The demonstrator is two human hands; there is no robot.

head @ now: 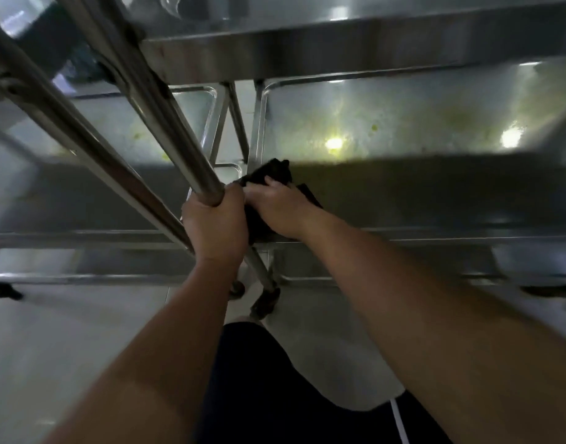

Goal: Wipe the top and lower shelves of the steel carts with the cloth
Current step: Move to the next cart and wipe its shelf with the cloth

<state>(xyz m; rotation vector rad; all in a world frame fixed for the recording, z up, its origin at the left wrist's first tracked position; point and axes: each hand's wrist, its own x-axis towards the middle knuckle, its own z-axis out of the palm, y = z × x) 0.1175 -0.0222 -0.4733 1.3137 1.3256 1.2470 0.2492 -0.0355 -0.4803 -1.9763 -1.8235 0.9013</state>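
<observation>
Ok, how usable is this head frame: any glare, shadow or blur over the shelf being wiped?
Head view: two bright glare spots on the lower shelf; a shadow band covers its near half, where the right hand presses the dark cloth; motion blur softens the edges; wide-angle distortion bends the post that the left hand grips.

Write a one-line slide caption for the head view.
Left hand grips a cart post while right hand presses a dark cloth onto the lower shelf.

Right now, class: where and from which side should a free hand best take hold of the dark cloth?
Take the dark cloth at its bunched far edge, coming from above: that part sticks out past the right hand pressing it onto the lower shelf.
</observation>
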